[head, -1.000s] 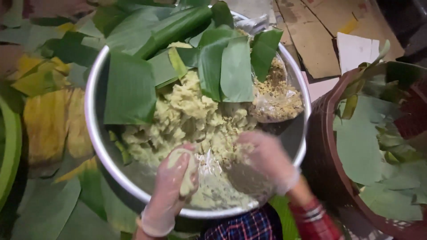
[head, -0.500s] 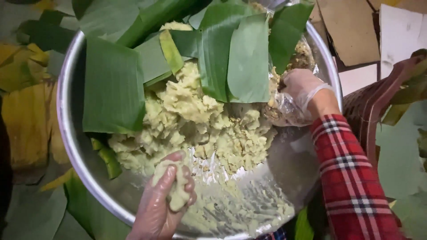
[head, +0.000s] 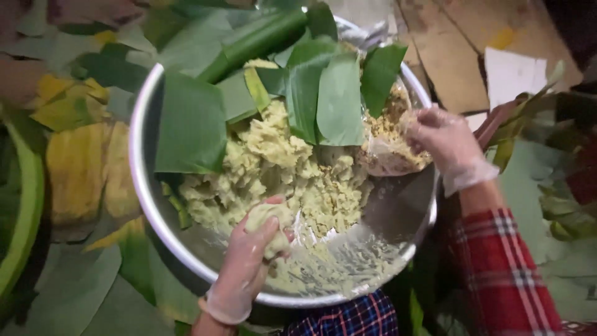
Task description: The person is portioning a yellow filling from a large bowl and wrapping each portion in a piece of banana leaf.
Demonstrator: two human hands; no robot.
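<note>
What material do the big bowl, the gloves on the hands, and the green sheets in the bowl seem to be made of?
Bowl: likely polished metal; its rim and wall shine grey.
Gloves, on the left hand and the right hand: thin clear plastic, probably; skin shows through and the cuffs wrinkle.
Green sheets: plant leaves, perhaps banana; smooth, with fine parallel veins.

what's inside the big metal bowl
Inside the metal bowl lies a pale yellow-green mash, partly covered by green leaf pieces. The left hand squeezes a lump of it. What lies under the leaves is hidden.
</note>
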